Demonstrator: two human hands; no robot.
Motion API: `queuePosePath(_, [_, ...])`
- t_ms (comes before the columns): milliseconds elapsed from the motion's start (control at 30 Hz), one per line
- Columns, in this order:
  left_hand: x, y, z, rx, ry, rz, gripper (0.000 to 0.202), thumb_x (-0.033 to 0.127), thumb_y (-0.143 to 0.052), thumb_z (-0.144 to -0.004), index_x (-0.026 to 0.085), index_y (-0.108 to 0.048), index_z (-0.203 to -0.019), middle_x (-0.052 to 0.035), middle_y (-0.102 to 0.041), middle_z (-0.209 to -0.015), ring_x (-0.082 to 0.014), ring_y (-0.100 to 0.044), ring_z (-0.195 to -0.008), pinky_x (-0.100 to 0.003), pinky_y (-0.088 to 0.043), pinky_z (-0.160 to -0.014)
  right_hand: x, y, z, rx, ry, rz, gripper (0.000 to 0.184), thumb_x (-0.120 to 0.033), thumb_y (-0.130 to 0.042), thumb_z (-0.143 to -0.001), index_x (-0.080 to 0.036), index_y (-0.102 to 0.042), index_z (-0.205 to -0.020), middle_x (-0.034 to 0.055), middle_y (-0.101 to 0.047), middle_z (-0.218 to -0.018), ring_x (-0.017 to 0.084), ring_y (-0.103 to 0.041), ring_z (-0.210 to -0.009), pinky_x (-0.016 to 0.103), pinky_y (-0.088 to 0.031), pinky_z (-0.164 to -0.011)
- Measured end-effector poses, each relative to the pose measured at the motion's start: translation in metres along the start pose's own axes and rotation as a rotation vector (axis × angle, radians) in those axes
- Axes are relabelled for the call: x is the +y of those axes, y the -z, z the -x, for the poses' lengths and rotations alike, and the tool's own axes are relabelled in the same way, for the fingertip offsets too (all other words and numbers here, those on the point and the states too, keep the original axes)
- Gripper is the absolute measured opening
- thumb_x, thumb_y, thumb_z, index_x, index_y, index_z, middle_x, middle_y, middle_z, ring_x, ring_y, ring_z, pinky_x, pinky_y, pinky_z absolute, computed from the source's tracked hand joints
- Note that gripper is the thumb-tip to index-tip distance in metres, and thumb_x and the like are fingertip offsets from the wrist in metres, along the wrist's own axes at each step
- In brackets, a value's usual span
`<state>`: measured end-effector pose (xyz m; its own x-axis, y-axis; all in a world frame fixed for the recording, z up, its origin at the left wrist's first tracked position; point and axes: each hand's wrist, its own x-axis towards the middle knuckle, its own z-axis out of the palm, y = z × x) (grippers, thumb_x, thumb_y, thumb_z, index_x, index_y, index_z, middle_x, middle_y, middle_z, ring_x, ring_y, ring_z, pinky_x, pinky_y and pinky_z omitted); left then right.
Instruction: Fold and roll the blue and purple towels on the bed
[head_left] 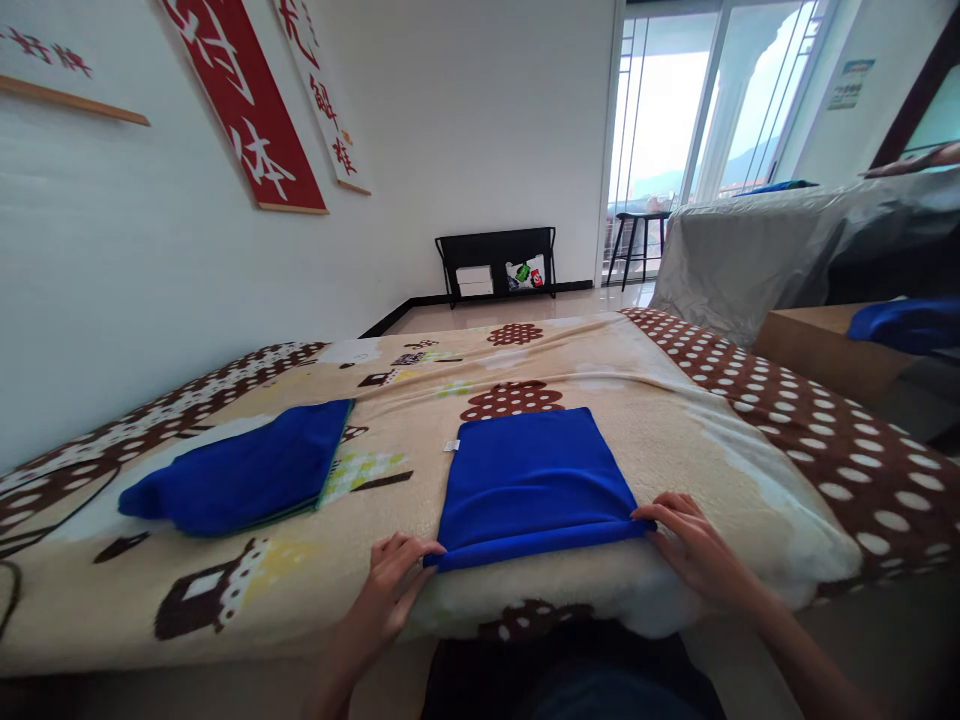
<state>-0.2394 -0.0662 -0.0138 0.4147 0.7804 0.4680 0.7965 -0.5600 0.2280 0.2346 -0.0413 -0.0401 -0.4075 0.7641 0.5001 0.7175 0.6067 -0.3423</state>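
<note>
A blue cloth (536, 470) lies spread flat on the patterned blanket, its near edge folded over in a narrow strip. My left hand (397, 580) pinches the near left corner of that strip between thumb and fingers. At the near right corner, my right hand (686, 540) grips the same strip. A small white label sticks out from the cloth's left side. Further left rests a loose stack of blue cloths (247, 475), touched by neither hand.
The cream and brown blanket (390, 450) covers the bed-like surface under the cloths. A black rack (495, 255) and a stool (637, 240) stand beyond it. At right are a plastic-covered table (739, 255), a cardboard box (817, 335) and another person's hand (915, 162).
</note>
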Motion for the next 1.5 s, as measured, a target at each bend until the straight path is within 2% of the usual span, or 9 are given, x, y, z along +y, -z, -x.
queuePosePath(600, [0.005,-0.001,-0.008,-0.017,0.078,0.065,0.023,0.024,-0.054,-0.093,0.028,-0.065,-0.113,-0.0017,-0.074,-0.102,-0.0192,-0.066,-0.090,-0.034,-0.049,-0.086,-0.001,0.000,-0.006,-0.014,-0.011,-0.044,0.026,-0.026,-0.045,-0.098,-0.026,-0.064,-0.116,0.0076,-0.067,-0.102,0.021,-0.062,-0.098,0.039,-0.051,-0.090])
queuePosePath(767, [0.011,-0.015,-0.013,0.039,0.157,-0.020,0.022,0.023,-0.052,-0.090,0.027,-0.067,-0.105,-0.0019,-0.073,-0.100,-0.0210,-0.065,-0.091,-0.037,-0.046,-0.085,-0.005,-0.012,-0.015,0.045,-0.029,0.078,0.026,-0.019,-0.046,-0.093,-0.025,-0.064,-0.111,0.0060,-0.068,-0.099,0.022,-0.060,-0.097,0.041,-0.048,-0.088])
queuePosePath(867, [0.026,-0.032,-0.024,0.235,0.233,-0.218,0.028,0.013,-0.052,-0.082,0.026,-0.068,-0.102,-0.0047,-0.072,-0.104,-0.0260,-0.062,-0.099,-0.045,-0.040,-0.090,-0.018,-0.027,-0.026,0.192,-0.108,0.284,0.026,-0.012,-0.050,-0.086,-0.022,-0.066,-0.104,0.0094,-0.067,-0.106,0.028,-0.057,-0.101,0.048,-0.044,-0.091])
queuePosePath(933, [0.044,-0.045,-0.036,0.301,0.224,-0.269,0.039,0.005,-0.049,-0.079,0.027,-0.066,-0.107,-0.0062,-0.071,-0.110,-0.0276,-0.062,-0.104,-0.050,-0.038,-0.094,-0.035,-0.040,-0.036,0.270,-0.124,0.346,0.032,-0.009,-0.050,-0.082,-0.020,-0.065,-0.107,0.0118,-0.066,-0.116,0.031,-0.056,-0.106,0.051,-0.042,-0.094])
queuePosePath(1033, [0.076,-0.063,-0.058,0.221,0.075,-0.192,0.051,-0.003,-0.042,-0.080,0.025,-0.062,-0.118,-0.0072,-0.070,-0.117,-0.0262,-0.064,-0.111,-0.052,-0.042,-0.097,-0.068,-0.060,-0.052,0.263,0.008,0.222,0.042,-0.004,-0.047,-0.082,-0.020,-0.064,-0.117,0.0101,-0.066,-0.122,0.028,-0.058,-0.111,0.048,-0.041,-0.099])
queuePosePath(1133, [0.094,-0.077,-0.072,0.093,-0.079,-0.103,0.054,-0.002,-0.037,-0.085,0.024,-0.061,-0.126,-0.0064,-0.070,-0.123,-0.0202,-0.064,-0.117,-0.044,-0.048,-0.103,-0.092,-0.076,-0.063,0.172,0.176,0.062,0.042,-0.006,-0.046,-0.088,-0.022,-0.063,-0.122,0.0066,-0.068,-0.121,0.022,-0.061,-0.112,0.041,-0.044,-0.101])
queuePosePath(1233, [0.081,-0.078,-0.068,0.066,-0.114,-0.087,0.046,0.005,-0.039,-0.092,0.022,-0.062,-0.127,-0.0054,-0.071,-0.124,-0.0171,-0.067,-0.115,-0.037,-0.053,-0.102,-0.085,-0.076,-0.060,0.108,0.176,0.089,0.038,-0.015,-0.046,-0.097,-0.021,-0.060,-0.132,0.0063,-0.067,-0.127,0.021,-0.061,-0.117,0.039,-0.047,-0.102])
queuePosePath(1400, [0.033,-0.058,-0.039,0.118,0.037,-0.198,0.036,0.023,-0.045,-0.098,0.017,-0.064,-0.128,-0.0117,-0.069,-0.128,-0.0266,-0.065,-0.120,-0.052,-0.050,-0.101,-0.034,-0.053,-0.038,0.144,0.008,0.303,0.036,-0.030,-0.045,-0.102,-0.020,-0.061,-0.132,0.0084,-0.064,-0.134,0.024,-0.059,-0.125,0.047,-0.039,-0.111])
queuePosePath(1500, [0.040,-0.055,-0.041,0.124,0.101,-0.271,0.035,0.020,-0.046,-0.096,0.017,-0.067,-0.124,-0.0121,-0.067,-0.130,-0.0305,-0.059,-0.127,-0.062,-0.035,-0.111,-0.034,-0.049,-0.039,0.176,-0.049,0.343,0.033,-0.029,-0.043,-0.103,-0.018,-0.068,-0.122,0.0090,-0.067,-0.129,0.025,-0.056,-0.129,0.051,-0.029,-0.117])
